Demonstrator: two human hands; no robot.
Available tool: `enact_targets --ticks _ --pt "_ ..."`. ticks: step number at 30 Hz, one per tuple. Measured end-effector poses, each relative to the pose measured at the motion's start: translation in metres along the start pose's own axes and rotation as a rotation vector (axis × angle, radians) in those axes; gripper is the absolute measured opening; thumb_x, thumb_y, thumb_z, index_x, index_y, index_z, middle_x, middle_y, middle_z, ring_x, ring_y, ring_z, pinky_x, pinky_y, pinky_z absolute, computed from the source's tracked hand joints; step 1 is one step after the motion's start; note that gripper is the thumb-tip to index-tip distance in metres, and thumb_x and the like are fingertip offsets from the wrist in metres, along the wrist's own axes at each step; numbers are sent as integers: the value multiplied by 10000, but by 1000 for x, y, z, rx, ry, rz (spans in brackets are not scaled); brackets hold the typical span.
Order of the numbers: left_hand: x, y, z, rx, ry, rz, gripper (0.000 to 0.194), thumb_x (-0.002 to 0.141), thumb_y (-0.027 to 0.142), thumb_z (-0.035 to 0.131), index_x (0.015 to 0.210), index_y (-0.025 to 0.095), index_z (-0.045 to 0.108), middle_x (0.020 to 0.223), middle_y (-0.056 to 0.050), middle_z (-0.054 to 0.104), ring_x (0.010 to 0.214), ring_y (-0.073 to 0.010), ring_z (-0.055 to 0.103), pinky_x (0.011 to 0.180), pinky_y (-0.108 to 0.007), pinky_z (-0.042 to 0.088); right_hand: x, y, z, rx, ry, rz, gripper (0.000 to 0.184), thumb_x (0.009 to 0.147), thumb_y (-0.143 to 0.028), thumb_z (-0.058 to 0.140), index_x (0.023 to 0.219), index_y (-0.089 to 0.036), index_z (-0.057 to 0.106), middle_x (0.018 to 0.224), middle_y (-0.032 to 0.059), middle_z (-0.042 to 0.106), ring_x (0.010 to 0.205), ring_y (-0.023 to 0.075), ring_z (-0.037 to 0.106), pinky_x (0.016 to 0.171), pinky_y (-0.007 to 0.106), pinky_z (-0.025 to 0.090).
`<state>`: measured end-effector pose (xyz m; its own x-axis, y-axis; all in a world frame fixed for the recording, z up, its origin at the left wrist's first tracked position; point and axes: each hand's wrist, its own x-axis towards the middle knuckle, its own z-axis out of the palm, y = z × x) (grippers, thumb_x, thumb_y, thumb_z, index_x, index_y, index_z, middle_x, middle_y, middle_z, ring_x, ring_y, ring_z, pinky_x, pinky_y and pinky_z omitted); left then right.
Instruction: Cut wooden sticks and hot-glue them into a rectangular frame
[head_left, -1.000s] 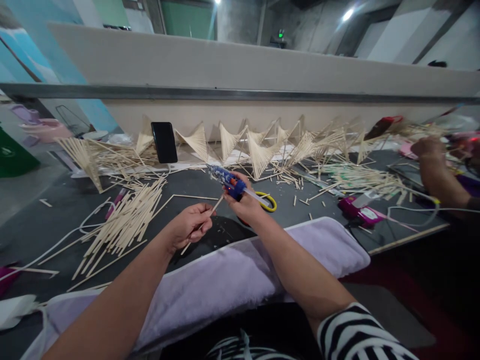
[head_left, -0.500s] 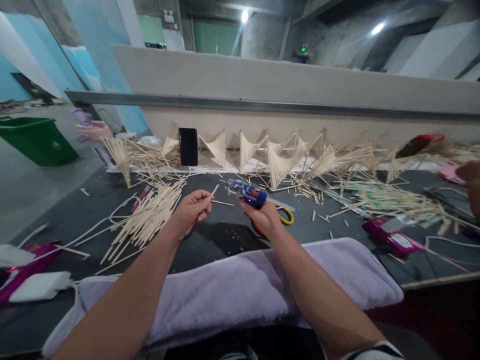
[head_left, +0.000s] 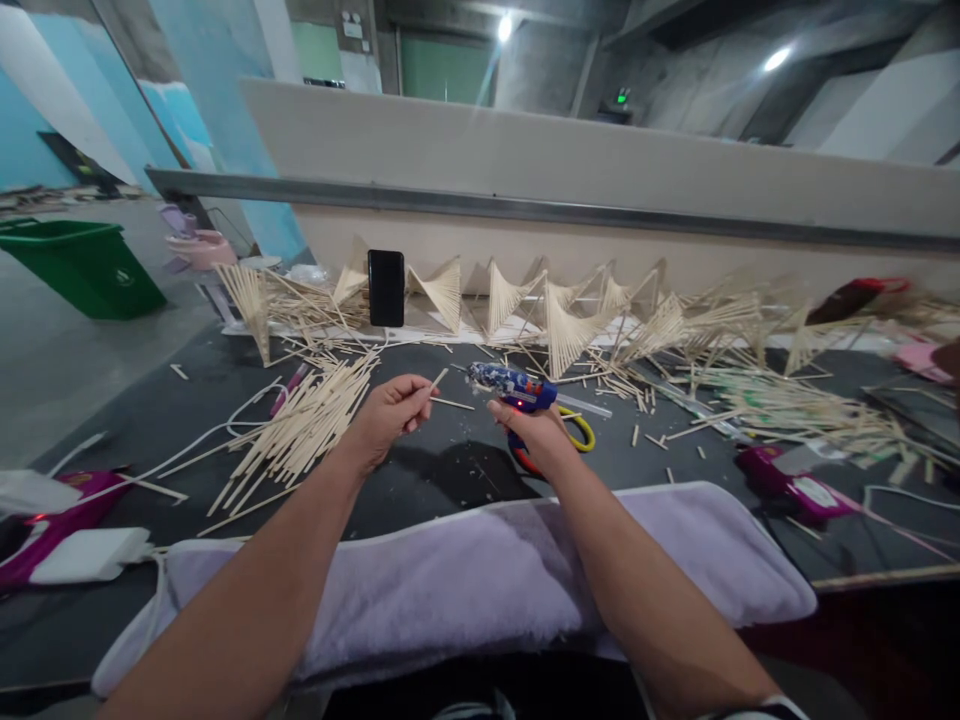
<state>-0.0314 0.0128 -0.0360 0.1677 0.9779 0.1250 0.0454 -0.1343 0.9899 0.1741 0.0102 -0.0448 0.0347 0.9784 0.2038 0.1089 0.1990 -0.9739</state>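
Between its thumb and fingers, my left hand (head_left: 396,412) pinches a short thin wooden stick (head_left: 440,378) whose tip points up and right. My right hand (head_left: 538,432) is wrapped round a blue glue gun (head_left: 529,391), its nozzle pointing left, close to the stick's tip. A small red light glows on the gun, and a clear glue stick (head_left: 592,406) extends from its back. Scissors (head_left: 584,431) with yellow and red handles lie behind my right hand, partly hidden. Another stick (head_left: 454,404) lies on the dark table between my hands.
A heap of wooden sticks (head_left: 307,425) lies left. Twisted stick structures (head_left: 566,335) line the back, beside a black phone (head_left: 386,288). A lilac towel (head_left: 450,580) covers the front edge. Magenta devices (head_left: 795,485) and cables flank the table. Part of another person shows far right.
The camera view has shifted slightly, moving the scene rightward. My right hand and the glue gun have moved a little to the right; both hands keep their holds.
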Motion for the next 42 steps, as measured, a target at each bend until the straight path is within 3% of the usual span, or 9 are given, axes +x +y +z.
enact_targets --ticks 12,33,42 --pt "1 -2 -1 133 58 102 235 756 377 546 833 160 597 618 10 528 480 -55 384 435 -168 286 4 6 -1 -129 12 74 342 556 -504 699 592 -185 583 453 -19 504 415 120 455 426 263 388" --pt "2 -2 -1 207 132 123 224 729 364 562 821 167 614 615 12 549 500 -73 413 473 -185 322 3 0 -4 -152 1 56 284 558 -447 707 641 -188 626 420 -29 493 380 106 433 370 230 327" --pt "3 -2 -3 197 112 137 202 747 344 556 825 164 604 628 11 549 499 -66 409 473 -181 318 4 0 0 -240 22 53 337 581 -499 672 698 -185 638 515 -7 550 464 136 485 468 273 393"
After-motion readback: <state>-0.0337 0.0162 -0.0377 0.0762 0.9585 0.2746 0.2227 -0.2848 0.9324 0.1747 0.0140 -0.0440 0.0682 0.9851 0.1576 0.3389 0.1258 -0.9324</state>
